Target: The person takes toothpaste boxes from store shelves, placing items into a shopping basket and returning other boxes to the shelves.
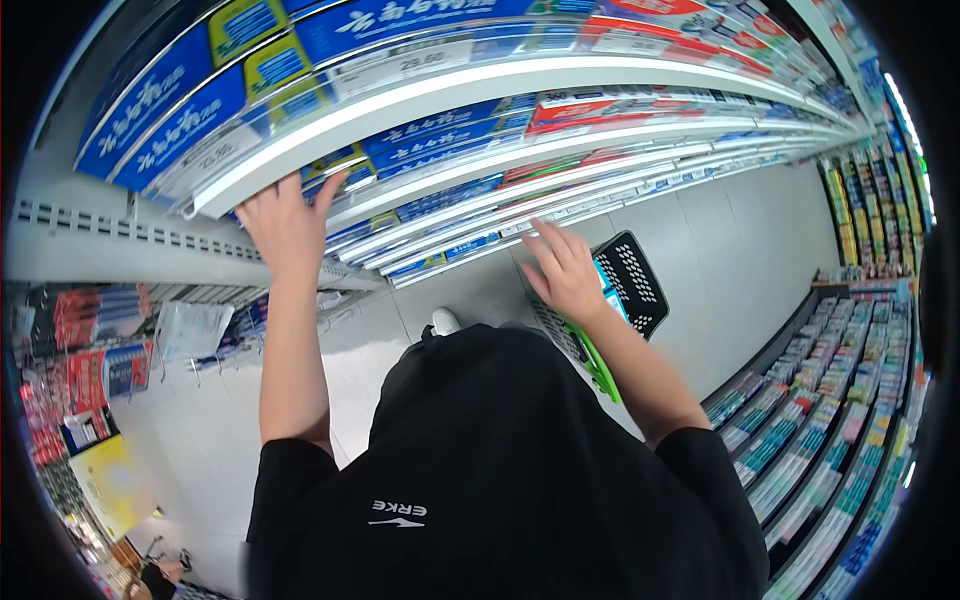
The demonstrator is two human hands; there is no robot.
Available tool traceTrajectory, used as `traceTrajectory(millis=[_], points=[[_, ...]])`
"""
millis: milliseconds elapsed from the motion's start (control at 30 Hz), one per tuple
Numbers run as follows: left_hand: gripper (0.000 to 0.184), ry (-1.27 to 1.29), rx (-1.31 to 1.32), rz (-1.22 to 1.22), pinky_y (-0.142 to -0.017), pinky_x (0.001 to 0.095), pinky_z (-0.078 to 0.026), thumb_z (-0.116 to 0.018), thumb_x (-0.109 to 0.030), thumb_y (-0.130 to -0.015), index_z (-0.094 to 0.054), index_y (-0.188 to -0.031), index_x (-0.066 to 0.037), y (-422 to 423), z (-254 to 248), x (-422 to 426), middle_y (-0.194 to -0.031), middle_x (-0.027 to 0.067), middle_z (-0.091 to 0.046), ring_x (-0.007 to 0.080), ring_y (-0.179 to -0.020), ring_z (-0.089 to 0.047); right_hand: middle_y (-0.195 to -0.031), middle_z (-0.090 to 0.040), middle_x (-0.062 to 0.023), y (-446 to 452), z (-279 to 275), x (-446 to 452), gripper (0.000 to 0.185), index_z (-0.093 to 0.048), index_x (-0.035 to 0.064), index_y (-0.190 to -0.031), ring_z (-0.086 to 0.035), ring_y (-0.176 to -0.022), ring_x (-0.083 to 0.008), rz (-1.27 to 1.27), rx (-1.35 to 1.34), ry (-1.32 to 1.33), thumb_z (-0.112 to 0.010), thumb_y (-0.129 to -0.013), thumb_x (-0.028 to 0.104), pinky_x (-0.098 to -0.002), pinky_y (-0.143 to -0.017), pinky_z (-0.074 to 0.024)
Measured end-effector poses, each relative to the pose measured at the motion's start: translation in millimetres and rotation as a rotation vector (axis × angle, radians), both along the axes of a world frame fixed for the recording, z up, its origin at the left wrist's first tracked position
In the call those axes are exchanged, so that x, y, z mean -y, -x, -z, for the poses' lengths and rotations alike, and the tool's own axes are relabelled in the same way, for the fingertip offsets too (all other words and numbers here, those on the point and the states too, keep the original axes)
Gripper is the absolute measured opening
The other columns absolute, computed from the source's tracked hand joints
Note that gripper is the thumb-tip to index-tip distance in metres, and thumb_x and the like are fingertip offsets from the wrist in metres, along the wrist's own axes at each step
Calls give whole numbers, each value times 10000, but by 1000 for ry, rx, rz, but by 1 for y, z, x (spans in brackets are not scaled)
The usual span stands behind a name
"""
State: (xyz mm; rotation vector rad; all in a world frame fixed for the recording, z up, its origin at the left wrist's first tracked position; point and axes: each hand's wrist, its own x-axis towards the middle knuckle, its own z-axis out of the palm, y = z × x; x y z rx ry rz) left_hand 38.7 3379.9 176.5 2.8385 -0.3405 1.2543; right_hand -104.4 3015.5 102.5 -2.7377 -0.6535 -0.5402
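At the shelf's left end, my left hand [284, 228] reaches in just below the price-tag rail [420, 95] of an upper shelf. Its thumb stands apart, and the fingertips are partly hidden by the shelf edge. Blue toothpaste boxes [440, 140] and a blue-and-yellow box [340, 165] lie on the level close to it. My right hand [566, 272] hangs in front of the lower shelves with fingers spread and nothing in it. Beneath it, a black shopping basket [640, 285] with a green handle [600, 370] holds a blue-and-white package [610, 292].
More blue boxes [160, 120] and red boxes [650, 40] fill the upper shelf. A perforated metal upright [130, 235] stands at left, near hanging packets [100, 315]. Stocked racks [820, 420] line the right side. Another person [160, 580] shows at lower left.
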Motion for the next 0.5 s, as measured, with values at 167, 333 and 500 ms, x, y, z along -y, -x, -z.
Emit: traceTrajectory(millis=[167,333,500], points=[[717,-37,-41,-3,-1045,560,-363,-814,-535,-808,-632,-1326,-74,6,-9,2,-1286,215,-597,451,-1243,-510,-1464,-502,-204,149,104,45,645,-490,55,-1440,-488,-1345,-385,580,-408,-16,-736,-901,310,-493,-1064,-424],[714,0,-199,-38,-1115,545,-314,-810,-442,-844,-575,-1310,45,18,-24,21,-1286,247,-593,458,-1250,-504,-1196,-647,-203,233,140,62,549,-528,53,-1380,-614,-1102,-401,881,-679,-149,-692,-943,341,-497,-930,-489],[659,109,-168,182,-1160,562,-280,-804,-286,-854,-545,-1377,20,33,-35,48,-1359,251,-560,442,-1320,-475,-987,-687,-258,260,146,81,525,-573,24,-1079,-664,-948,-449,1102,-925,-114,-593,-978,539,-538,-799,-518]])
